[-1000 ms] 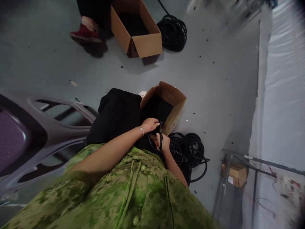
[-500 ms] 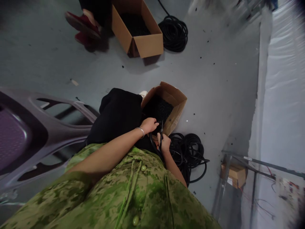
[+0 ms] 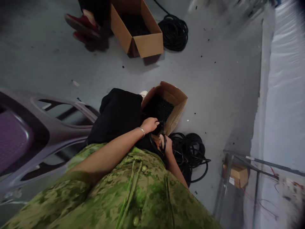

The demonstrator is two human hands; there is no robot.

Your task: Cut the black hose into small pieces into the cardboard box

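My left hand (image 3: 150,125) pinches a black hose near its end, over the near edge of an open cardboard box (image 3: 177,105). Black scissors (image 3: 164,140) are in my right hand (image 3: 166,144), fingers round the handles and blades pointing away from me. The scissor blades lie at the hose end. From my left hand the hose (image 3: 153,143) curves down between my hands and my lap. Many small black pieces (image 3: 160,106) fill the bottom of the box. Beside my right forearm, coils of black hose (image 3: 190,149) lie on the floor.
Ahead is a second open cardboard box (image 3: 149,46) with black contents, beside another hose coil (image 3: 175,33). A person's red shoes (image 3: 83,27) are at upper left. A purple-grey chair (image 3: 57,111) stands left, a metal frame (image 3: 228,175) right.
My right hand and the scissors have shifted slightly right, and the handles look closer together. My left hand has hardly moved on the hose.
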